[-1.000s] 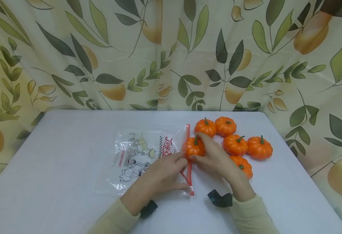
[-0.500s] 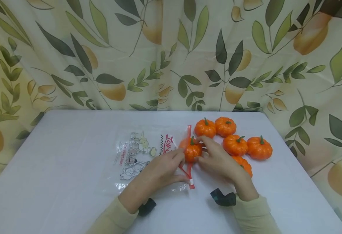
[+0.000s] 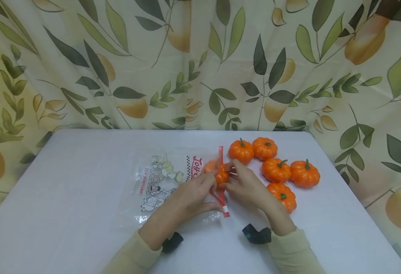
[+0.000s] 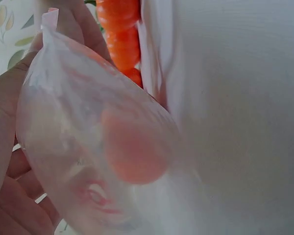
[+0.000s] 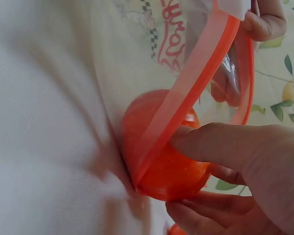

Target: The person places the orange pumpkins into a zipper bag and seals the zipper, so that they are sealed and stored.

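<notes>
A clear zip bag (image 3: 145,213) with printed cartoon figures and a red-edged mouth lies on the table, its mouth facing right. My left hand (image 3: 190,194) grips the bag at that mouth and holds its upper layer raised. In the right wrist view the red zip strip (image 5: 193,88) arches apart into a gap. My right hand (image 3: 250,188) holds a small orange pumpkin (image 5: 183,171) between thumb and fingers. Part of the pumpkin is inside the bag, behind the strip; the rest sticks out toward my right palm. Through the plastic it shows as a pale orange shape in the left wrist view.
Several more orange pumpkins with green stems stand to the right: a rear one (image 3: 241,151), another at the far right (image 3: 304,173), and a near one (image 3: 282,197) beside my right forearm. A leaf-patterned curtain (image 3: 200,64) hangs behind the white table (image 3: 66,190).
The pumpkin in my right hand has moved left, from the bag's mouth to partly inside it. My right hand has followed it left. My left hand keeps its grip on the bag.
</notes>
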`<state>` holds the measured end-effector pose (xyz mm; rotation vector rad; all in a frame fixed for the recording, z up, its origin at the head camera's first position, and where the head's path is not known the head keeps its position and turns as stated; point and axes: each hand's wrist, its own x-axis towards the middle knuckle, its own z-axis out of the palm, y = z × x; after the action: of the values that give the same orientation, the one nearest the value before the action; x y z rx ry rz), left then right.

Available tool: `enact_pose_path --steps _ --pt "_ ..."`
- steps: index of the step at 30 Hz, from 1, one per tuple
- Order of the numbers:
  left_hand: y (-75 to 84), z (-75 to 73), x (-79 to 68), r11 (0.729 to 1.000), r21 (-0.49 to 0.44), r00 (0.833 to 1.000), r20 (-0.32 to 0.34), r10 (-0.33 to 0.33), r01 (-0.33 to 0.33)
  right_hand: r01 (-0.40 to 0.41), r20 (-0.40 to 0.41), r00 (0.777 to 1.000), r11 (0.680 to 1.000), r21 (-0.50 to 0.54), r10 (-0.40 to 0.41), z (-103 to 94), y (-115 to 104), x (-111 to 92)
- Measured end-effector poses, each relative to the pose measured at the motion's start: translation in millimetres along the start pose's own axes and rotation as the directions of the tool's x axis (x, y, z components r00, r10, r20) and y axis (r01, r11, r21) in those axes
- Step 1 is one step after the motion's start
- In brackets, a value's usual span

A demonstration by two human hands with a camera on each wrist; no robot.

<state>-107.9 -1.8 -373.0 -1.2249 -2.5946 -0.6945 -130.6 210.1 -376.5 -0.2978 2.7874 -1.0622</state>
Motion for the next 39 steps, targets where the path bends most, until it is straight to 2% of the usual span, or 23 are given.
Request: enact_pose_path --steps 5,12,22,26,29,33,36,39 --pt "0.2 1.2 1.0 1.0 -0.006 0.999 0.043 0.016 -0.016 0.01 -0.004 1.0 0.998 0.059 -0.01 3.3 3 2" --pt "-0.5 0.9 1.5 0.998 -0.067 0.996 0.086 -0.013 0.019 0.028 0.024 0.999 0.986 0.166 -0.033 10.4 9 4" --pt "-2.5 -0.9 0.5 0.998 -0.059 0.995 0.101 -0.025 0.031 -0.04 0.061 0.998 0.959 0.281 0.024 13.9 16 6" --pt "-2.4 -2.1 1.0 0.997 -0.075 0.994 0.103 -0.021 0.029 -0.048 0.055 0.998 0.96 0.275 0.034 14.9 19 7" --pt "-3.4 -2.4 1.3 0.997 -0.07 0.994 0.107 -0.009 0.016 -0.025 0.035 0.999 0.972 0.235 0.017 14.6 19 6" --pt "-3.7 -3.7 0.0 1.0 -0.015 0.992 0.125 -0.004 0.006 0.008 0.034 0.999 0.977 0.213 -0.016 13.2 18 4" --pt "-0.7 -5.4 -2.3 0.999 0.036 0.985 0.168 -0.037 0.031 0.003 0.057 0.998 0.973 0.23 -0.016 12.6 18 4" --pt "4.0 -5.1 -5.9 0.994 0.074 0.966 0.239 -0.099 0.084 0.002 0.077 0.997 0.97 0.243 -0.021 12.2 19 5"
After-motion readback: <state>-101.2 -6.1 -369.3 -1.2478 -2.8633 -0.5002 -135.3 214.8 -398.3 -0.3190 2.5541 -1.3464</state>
